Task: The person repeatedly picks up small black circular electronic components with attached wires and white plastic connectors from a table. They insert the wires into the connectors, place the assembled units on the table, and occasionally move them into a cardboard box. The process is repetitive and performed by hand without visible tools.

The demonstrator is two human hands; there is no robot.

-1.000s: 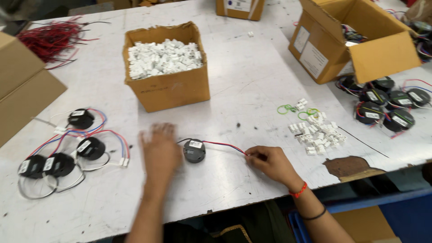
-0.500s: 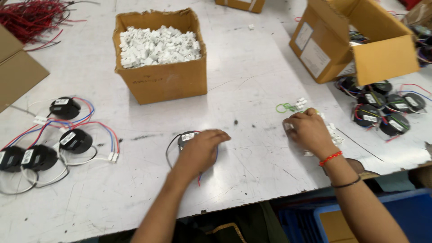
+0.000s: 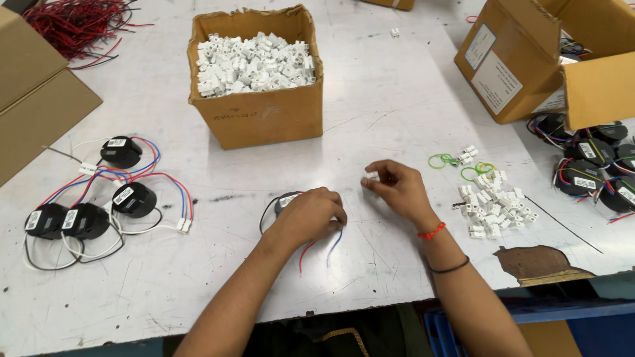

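Note:
My left hand (image 3: 309, 215) covers a small round black part (image 3: 286, 200) near the table's front edge, gripping it. Red and blue wires (image 3: 319, 248) trail out from under that hand toward me. My right hand (image 3: 398, 190) is just to the right, pinching a small white plastic connector (image 3: 372, 176) between its fingertips. A red band and a dark band sit on the right wrist. A loose pile of the same white connectors (image 3: 493, 205) lies further right, with green rubber bands (image 3: 444, 160) beside it.
An open cardboard box (image 3: 264, 116) full of white connectors stands at the back centre. Several wired black parts (image 3: 99, 198) lie at the left, more at the right edge (image 3: 592, 172). Another cardboard box (image 3: 529, 59) stands back right, red wires (image 3: 73, 20) back left.
My right hand has come back from the connector pile on the right, now holding one white connector near my left hand. My left hand stays on the black part.

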